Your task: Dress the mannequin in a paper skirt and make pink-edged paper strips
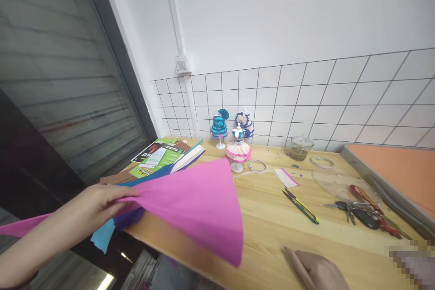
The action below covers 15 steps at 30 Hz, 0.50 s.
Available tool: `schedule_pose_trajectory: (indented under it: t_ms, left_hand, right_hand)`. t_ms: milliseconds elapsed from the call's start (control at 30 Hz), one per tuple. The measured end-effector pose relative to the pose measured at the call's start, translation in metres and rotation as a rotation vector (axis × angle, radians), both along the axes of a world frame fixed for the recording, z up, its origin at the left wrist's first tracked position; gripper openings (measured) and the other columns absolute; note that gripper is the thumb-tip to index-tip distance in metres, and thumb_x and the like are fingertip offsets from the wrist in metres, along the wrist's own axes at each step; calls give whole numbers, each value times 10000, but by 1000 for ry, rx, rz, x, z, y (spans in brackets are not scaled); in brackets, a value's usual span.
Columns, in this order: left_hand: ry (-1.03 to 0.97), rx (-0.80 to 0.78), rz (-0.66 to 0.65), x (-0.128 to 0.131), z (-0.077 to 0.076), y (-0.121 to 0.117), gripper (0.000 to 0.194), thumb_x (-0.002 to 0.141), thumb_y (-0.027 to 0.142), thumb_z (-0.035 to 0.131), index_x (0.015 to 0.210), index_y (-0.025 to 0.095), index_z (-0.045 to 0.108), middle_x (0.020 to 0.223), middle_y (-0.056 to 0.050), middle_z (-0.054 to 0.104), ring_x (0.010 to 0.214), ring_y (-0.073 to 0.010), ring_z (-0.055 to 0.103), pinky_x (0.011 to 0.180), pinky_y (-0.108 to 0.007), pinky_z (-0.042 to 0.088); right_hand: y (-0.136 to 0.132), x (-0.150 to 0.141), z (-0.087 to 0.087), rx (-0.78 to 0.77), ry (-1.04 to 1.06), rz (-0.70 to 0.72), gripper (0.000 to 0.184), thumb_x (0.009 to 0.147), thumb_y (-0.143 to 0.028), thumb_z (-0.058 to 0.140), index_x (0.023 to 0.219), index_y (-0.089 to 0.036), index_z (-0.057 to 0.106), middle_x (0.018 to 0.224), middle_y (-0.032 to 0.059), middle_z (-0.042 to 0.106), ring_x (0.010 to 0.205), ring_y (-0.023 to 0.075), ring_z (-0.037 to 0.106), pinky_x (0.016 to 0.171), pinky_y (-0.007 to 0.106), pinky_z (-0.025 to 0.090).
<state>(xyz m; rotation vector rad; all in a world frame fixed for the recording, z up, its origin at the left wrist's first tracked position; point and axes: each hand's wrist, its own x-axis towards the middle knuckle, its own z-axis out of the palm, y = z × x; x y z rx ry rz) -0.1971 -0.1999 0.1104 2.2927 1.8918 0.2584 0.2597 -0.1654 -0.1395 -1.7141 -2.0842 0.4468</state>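
Note:
My left hand (110, 201) is closed on a bunched part of a pink sheet (200, 204) that looks like crepe paper. The sheet fans out to the right over the table's front edge, and a tail of it trails behind my forearm at the far left. My right hand (317, 269) rests low on the table at the bottom, index finger stretched out and the others curled, with nothing in it. Yellow-and-green thread snips (302, 207) lie beyond it. Farther back is a small pink-edged pale piece (286, 177).
Three miniature dress stands, one a teal dress (219, 127), stand at the back. Books and leaflets (158, 158) and blue sheets lie left. A bunch of keys (365, 215), a lidded glass cup (301, 147) and rolls of tape (257, 166) are on the wooden table (265, 226). An orange-topped tray (394, 167) stands right.

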Motion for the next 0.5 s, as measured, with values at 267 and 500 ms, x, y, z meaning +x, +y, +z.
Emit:
schedule_pose_trajectory:
  t_ms: [267,500]
  left_hand:
    - [-282,-130,-123,47,-12,-12,314,775,301,556,1039,445,645,1053,54,672,950,-219,626,846,-267,494]
    - [-429,-348,-219,54,-19,36,183,785,291,537,856,295,706,885,0,685,835,-208,608,766,-265,468]
  right_hand:
    - [1,0,7,21,56,-17,506,890,-524,285,495,-220,374,457,-12,557,479,145,581,492,212,403]
    - [1,-3,7,116,0,8,494,914,-469,303,500,-220,404,454,-9,555,457,144,564,497,225,378]
